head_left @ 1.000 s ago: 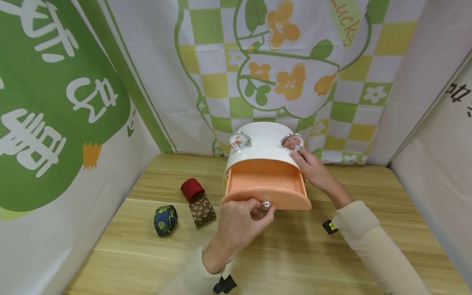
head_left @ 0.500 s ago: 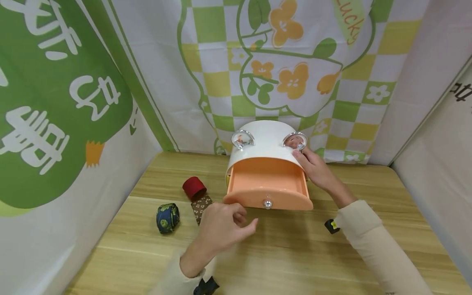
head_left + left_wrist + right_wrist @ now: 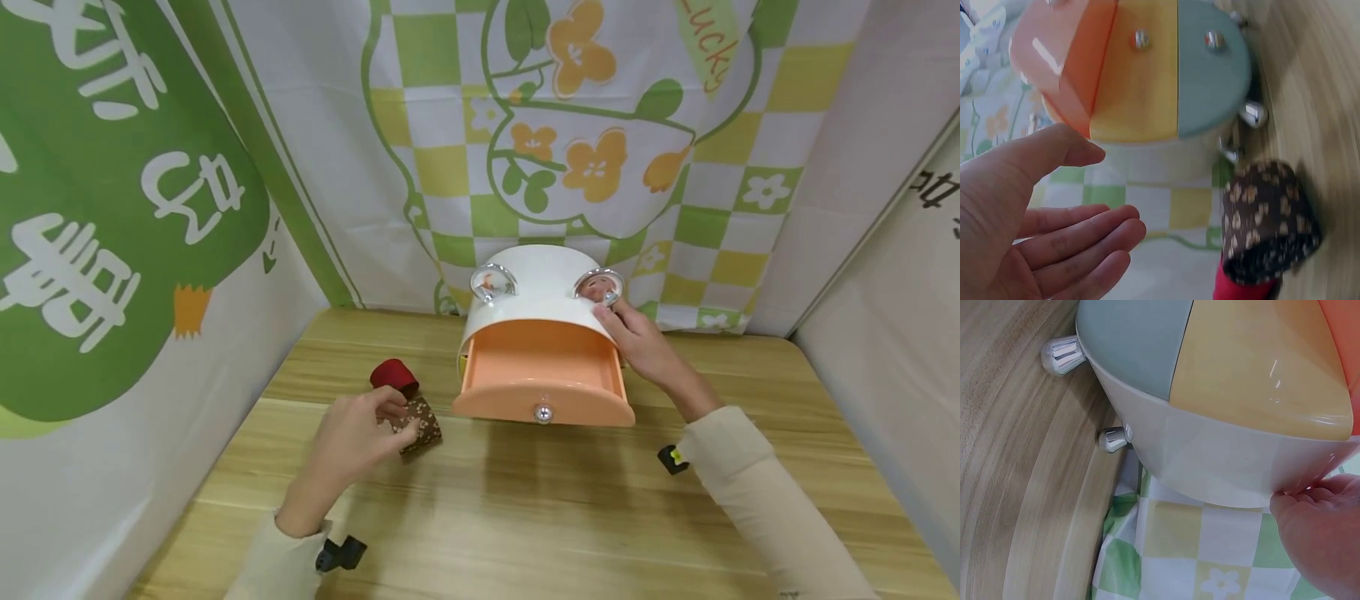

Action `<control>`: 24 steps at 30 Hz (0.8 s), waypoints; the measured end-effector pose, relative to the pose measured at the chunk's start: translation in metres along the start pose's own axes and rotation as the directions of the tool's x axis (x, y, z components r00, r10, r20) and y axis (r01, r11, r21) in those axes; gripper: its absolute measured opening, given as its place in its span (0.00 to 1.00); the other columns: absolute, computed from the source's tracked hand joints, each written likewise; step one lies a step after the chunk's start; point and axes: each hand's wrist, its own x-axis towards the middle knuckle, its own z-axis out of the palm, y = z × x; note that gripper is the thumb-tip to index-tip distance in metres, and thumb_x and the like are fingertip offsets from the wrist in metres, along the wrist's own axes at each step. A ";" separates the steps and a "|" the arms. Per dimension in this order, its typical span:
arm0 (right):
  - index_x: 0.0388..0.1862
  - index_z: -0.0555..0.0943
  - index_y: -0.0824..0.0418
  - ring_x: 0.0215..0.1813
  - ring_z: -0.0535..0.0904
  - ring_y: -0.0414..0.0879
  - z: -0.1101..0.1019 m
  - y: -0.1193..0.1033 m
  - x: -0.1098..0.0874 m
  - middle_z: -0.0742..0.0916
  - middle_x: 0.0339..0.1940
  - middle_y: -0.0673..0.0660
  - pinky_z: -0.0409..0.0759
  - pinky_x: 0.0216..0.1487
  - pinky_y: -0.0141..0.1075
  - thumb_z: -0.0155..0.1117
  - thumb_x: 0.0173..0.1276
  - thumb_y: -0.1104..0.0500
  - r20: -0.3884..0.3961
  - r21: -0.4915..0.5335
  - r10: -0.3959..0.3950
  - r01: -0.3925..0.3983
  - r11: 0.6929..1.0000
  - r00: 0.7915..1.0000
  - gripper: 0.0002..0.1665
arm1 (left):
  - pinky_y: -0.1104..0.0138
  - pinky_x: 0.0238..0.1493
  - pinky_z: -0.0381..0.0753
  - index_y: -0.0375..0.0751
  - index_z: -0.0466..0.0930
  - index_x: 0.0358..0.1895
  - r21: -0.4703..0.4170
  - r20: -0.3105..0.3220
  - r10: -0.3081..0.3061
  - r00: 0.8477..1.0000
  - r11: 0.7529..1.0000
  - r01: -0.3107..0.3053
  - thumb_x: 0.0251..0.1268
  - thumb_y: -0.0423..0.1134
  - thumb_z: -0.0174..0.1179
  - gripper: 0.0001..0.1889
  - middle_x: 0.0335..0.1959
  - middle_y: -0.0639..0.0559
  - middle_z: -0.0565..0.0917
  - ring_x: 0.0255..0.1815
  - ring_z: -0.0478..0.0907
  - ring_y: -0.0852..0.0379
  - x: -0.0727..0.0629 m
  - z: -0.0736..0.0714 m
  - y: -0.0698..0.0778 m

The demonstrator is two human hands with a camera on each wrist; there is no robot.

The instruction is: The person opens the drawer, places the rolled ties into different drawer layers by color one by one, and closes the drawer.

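Observation:
A small white desktop drawer cabinet (image 3: 542,279) stands at the back, its top orange drawer (image 3: 543,403) pulled out. My right hand (image 3: 641,346) holds the cabinet's upper right side, thumb near the front rim; the right wrist view shows the fingertips against its white wall. My left hand (image 3: 352,442) is over the rolled ties at left, fingers loosely bent and spread from the thumb, with nothing between them in the left wrist view. Nearest it is a brown flowered rolled tie (image 3: 1266,219), with a red rolled tie (image 3: 394,377) behind. The blue tie is hidden in the head view.
Below the orange drawer, the left wrist view shows a yellow drawer (image 3: 1138,81) and a blue-grey drawer (image 3: 1213,75). Silver feet (image 3: 1063,356) support the cabinet on the wooden table (image 3: 555,517). A checked cloth (image 3: 600,150) hangs behind.
My left hand has let go of the orange drawer's round knob and moved left over the rolled ties. The drawer stays out, and my right hand keeps its place on the cabinet.

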 end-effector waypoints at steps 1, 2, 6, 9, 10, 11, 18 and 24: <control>0.82 0.62 0.58 0.63 0.73 0.61 0.000 0.000 0.000 0.73 0.72 0.70 0.71 0.62 0.54 0.41 0.87 0.41 -0.001 -0.003 0.000 0.000 1.000 1.000 0.34 | 0.55 0.42 0.89 0.38 0.88 0.44 -0.006 0.004 -0.019 1.000 1.000 0.019 0.60 0.43 0.74 0.14 0.37 0.48 0.93 0.38 0.91 0.48 0.002 -0.001 -0.006; 0.82 0.61 0.58 0.62 0.73 0.61 0.000 0.000 0.000 0.73 0.72 0.70 0.71 0.61 0.54 0.41 0.87 0.41 0.000 -0.004 0.000 0.000 1.000 1.000 0.34 | 0.53 0.45 0.89 0.36 0.88 0.46 -0.018 0.005 -0.032 0.999 0.999 0.032 0.60 0.42 0.74 0.16 0.40 0.45 0.93 0.40 0.91 0.46 0.005 -0.002 -0.011; 0.84 0.59 0.58 0.65 0.72 0.61 0.000 0.002 0.001 0.71 0.77 0.70 0.71 0.65 0.56 0.42 0.87 0.41 0.001 0.004 -0.004 0.004 1.000 1.000 0.36 | 0.48 0.54 0.87 0.30 0.83 0.57 -0.054 0.023 -0.091 0.996 0.994 0.092 0.63 0.42 0.72 0.24 0.51 0.36 0.91 0.51 0.90 0.38 0.017 -0.001 -0.029; 0.86 0.57 0.57 0.68 0.71 0.61 0.000 0.003 0.002 0.69 0.80 0.70 0.69 0.68 0.56 0.42 0.87 0.42 -0.001 0.005 -0.011 0.011 1.000 1.000 0.37 | 0.45 0.58 0.85 0.28 0.78 0.65 -0.030 0.051 -0.127 0.991 0.991 0.128 0.65 0.44 0.71 0.30 0.57 0.33 0.88 0.57 0.86 0.35 0.028 0.003 -0.039; 0.85 0.59 0.58 0.66 0.71 0.61 0.000 0.003 0.002 0.71 0.78 0.70 0.70 0.66 0.57 0.42 0.87 0.42 -0.003 0.007 -0.011 0.012 1.000 1.000 0.36 | 0.44 0.59 0.84 0.27 0.77 0.67 -0.013 0.064 -0.136 0.989 0.990 0.137 0.65 0.45 0.71 0.32 0.59 0.33 0.87 0.60 0.85 0.34 0.032 0.005 -0.041; 0.84 0.60 0.58 0.64 0.72 0.62 0.000 0.003 0.002 0.72 0.75 0.71 0.71 0.64 0.57 0.42 0.87 0.42 -0.002 0.008 -0.010 0.010 1.000 1.000 0.36 | 0.44 0.60 0.84 0.27 0.75 0.69 -0.001 0.078 -0.147 0.986 0.989 0.148 0.65 0.46 0.71 0.34 0.61 0.32 0.85 0.61 0.84 0.33 0.035 0.007 -0.043; 0.85 0.59 0.58 0.70 0.70 0.61 0.002 0.003 0.002 0.70 0.79 0.69 0.70 0.69 0.57 0.42 0.87 0.40 0.007 0.015 0.001 -0.001 1.000 1.000 0.37 | 0.46 0.56 0.87 0.26 0.64 0.77 0.013 0.182 -0.245 0.952 0.969 0.247 0.65 0.44 0.71 0.43 0.68 0.26 0.78 0.61 0.82 0.31 0.056 0.018 -0.055; 0.85 0.60 0.57 0.66 0.71 0.61 0.001 0.001 0.000 0.71 0.78 0.70 0.70 0.66 0.56 0.42 0.87 0.40 -0.002 0.000 0.007 -0.007 1.000 1.000 0.37 | 0.45 0.59 0.85 0.25 0.58 0.80 0.047 0.272 -0.294 0.916 0.955 0.293 0.64 0.44 0.73 0.47 0.69 0.24 0.76 0.62 0.81 0.30 0.075 0.020 -0.059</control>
